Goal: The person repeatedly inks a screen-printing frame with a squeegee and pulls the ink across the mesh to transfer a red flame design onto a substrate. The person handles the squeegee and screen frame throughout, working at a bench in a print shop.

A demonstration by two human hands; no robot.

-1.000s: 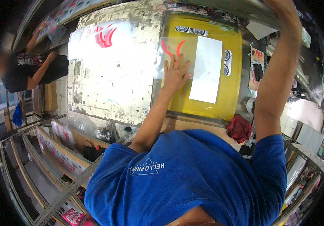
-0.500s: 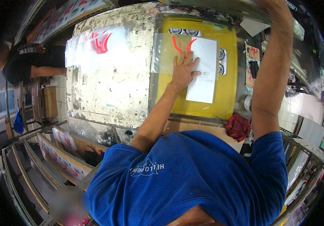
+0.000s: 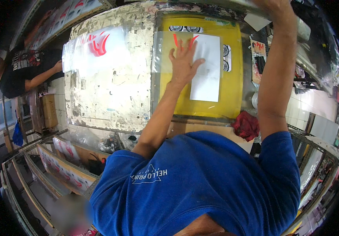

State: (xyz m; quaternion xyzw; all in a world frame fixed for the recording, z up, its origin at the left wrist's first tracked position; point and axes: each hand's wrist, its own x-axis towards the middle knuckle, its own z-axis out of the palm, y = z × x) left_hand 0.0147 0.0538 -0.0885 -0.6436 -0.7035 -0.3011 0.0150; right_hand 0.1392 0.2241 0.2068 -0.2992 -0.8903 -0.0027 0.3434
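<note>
While the left hand [image 3: 183, 65] lies flat, fingers spread, on a clear red-printed bag [image 3: 165, 55], right-hand grip unclear.

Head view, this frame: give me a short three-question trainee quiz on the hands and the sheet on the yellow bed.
1. True or false: the left hand lies flat, fingers spread, on the clear printed sheet.
2. Which colour is the print under the fingertips: A green, B red, C black?
3. Fill in: the right hand is raised to the picture's ____ edge, away from the yellow bed.

Key: 1 true. 2 B. 3 top. The red rag and the white paper are not touched by the right hand; what it grips cannot be told.
</note>
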